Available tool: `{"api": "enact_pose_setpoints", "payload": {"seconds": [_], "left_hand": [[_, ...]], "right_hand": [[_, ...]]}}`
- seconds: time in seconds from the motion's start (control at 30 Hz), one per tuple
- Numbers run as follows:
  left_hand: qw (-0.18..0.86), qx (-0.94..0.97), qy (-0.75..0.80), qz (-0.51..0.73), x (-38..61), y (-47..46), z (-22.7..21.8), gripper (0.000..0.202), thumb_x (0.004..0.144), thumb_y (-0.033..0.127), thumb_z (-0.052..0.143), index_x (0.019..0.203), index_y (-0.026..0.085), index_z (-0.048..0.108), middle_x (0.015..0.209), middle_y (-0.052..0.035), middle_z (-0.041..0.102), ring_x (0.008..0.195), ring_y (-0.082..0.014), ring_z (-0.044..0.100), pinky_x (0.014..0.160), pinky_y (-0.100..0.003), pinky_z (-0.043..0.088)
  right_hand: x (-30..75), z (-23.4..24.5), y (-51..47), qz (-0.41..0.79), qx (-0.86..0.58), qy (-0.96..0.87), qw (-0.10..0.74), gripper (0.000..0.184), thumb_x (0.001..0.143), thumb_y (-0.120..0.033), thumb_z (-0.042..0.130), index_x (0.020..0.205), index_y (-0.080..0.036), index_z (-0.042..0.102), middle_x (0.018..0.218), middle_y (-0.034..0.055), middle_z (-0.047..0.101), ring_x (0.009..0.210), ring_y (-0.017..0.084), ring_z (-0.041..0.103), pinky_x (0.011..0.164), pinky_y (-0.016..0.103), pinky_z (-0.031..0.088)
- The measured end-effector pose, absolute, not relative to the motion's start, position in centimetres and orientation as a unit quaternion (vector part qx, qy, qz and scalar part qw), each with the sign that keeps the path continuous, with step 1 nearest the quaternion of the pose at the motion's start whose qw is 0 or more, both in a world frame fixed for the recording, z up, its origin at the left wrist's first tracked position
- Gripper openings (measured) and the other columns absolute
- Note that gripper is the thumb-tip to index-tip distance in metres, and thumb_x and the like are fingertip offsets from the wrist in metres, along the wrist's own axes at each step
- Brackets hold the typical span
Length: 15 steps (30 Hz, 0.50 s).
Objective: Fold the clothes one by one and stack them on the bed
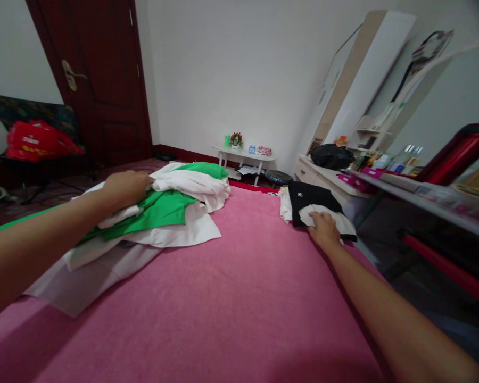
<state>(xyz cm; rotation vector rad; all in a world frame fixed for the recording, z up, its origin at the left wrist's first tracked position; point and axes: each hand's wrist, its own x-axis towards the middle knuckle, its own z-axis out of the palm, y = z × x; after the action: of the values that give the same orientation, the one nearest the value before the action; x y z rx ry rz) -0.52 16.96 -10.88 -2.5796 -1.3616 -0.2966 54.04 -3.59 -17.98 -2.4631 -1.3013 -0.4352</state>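
Pink bed [231, 298] cover fills the near part of the view, flat and bare from the near edge up to the middle. Both forearms come over it from the near corners, the left one from the left and the right one along the right edge.

At the right edge, the right hand [323, 227] lies palm down with the fingers stretched out flat, not closed around anything. Its fingertips press on a white cloth [345, 227]. This cloth is a small folded piece, and its long axis runs from far left to near right. It lies on top of a black garment [311, 196], folded, whose long side follows the right edge of the bed, with a small white logo facing up. Both things are directly in front of the fingers, very close to the edge.

On the left half, the left hand [125, 186] is curled, with the fingers closed into the white fabric on top of a pile [175, 213] of white and green clothes. The pile is loose and it stretches from the near left edge toward the far middle of the bed; most of it lies to the right of the hand and under it. Between the pile and the black garment there is an open strip of pink cover.

Beyond the far edge stand a small white table [243, 154] by the wall and a dark door [99, 80] on the left.
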Motion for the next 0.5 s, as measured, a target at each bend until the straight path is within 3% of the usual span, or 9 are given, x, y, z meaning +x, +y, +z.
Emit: {"api": "enact_pose_setpoints", "payload": {"seconds": [0.13, 0.27, 0.37, 0.47, 0.5], "left_hand": [[0.210, -0.851, -0.473, -0.090, 0.3, 14.1, -9.9, 0.036, 0.090, 0.012, 0.030, 0.110, 0.007, 0.061, 0.109, -0.0188, 0.059, 0.094, -0.0312, 0.057, 0.080, -0.047, 0.046], [0.228, -0.869, -0.404, -0.170, 1.8, 10.5, -9.2, 0.039, 0.094, 0.009, 0.026, 0.122, 0.009, 0.053, 0.129, -0.0158, 0.049, 0.117, -0.0311, 0.045, 0.097, -0.050, 0.037], [0.202, -0.908, -0.293, -0.222, 3.7, 8.6, -10.1, 0.042, 0.089, 0.006, 0.032, 0.123, 0.015, 0.054, 0.138, -0.0113, 0.042, 0.128, -0.0284, 0.035, 0.108, -0.048, 0.028], [0.119, -0.933, -0.222, -0.257, 6.6, 6.7, -11.5, 0.042, 0.087, 0.011, 0.040, 0.126, 0.017, 0.054, 0.137, -0.0123, 0.043, 0.128, -0.0271, 0.037, 0.109, -0.045, 0.029], [0.078, -0.935, -0.217, -0.270, 7.7, 6.0, -12.0, 0.041, 0.087, 0.014, 0.042, 0.127, 0.015, 0.053, 0.137, -0.0136, 0.043, 0.127, -0.0273, 0.039, 0.109, -0.044, 0.030]], "right_hand": [[53.2, -16.3, -3.2, -0.134, -0.862, -0.429, 0.235, 0.030, 0.076, -0.011, 0.047, 0.098, -0.019, 0.067, 0.121, 0.0108, 0.055, 0.109, 0.028, 0.051, 0.085, 0.036, 0.041], [50.3, -14.1, -2.2, -0.106, -0.859, -0.407, 0.293, 0.033, 0.082, -0.016, 0.037, 0.103, -0.014, 0.063, 0.097, 0.0144, 0.064, 0.093, 0.028, 0.057, 0.073, 0.034, 0.041], [45.0, -11.8, -2.0, -0.081, -0.829, -0.443, 0.332, 0.031, 0.085, -0.020, 0.034, 0.090, -0.014, 0.064, 0.087, 0.0126, 0.065, 0.084, 0.025, 0.059, 0.067, 0.031, 0.040], [36.7, -9.1, -4.5, -0.020, -0.754, -0.548, 0.361, 0.027, 0.085, -0.023, 0.038, 0.073, -0.019, 0.062, 0.076, 0.0034, 0.065, 0.074, 0.017, 0.058, 0.064, 0.025, 0.040], [33.8, -8.1, -6.1, 0.055, -0.680, -0.625, 0.380, 0.024, 0.084, -0.022, 0.041, 0.072, -0.018, 0.061, 0.074, 0.0027, 0.064, 0.072, 0.016, 0.057, 0.063, 0.024, 0.040]]}}
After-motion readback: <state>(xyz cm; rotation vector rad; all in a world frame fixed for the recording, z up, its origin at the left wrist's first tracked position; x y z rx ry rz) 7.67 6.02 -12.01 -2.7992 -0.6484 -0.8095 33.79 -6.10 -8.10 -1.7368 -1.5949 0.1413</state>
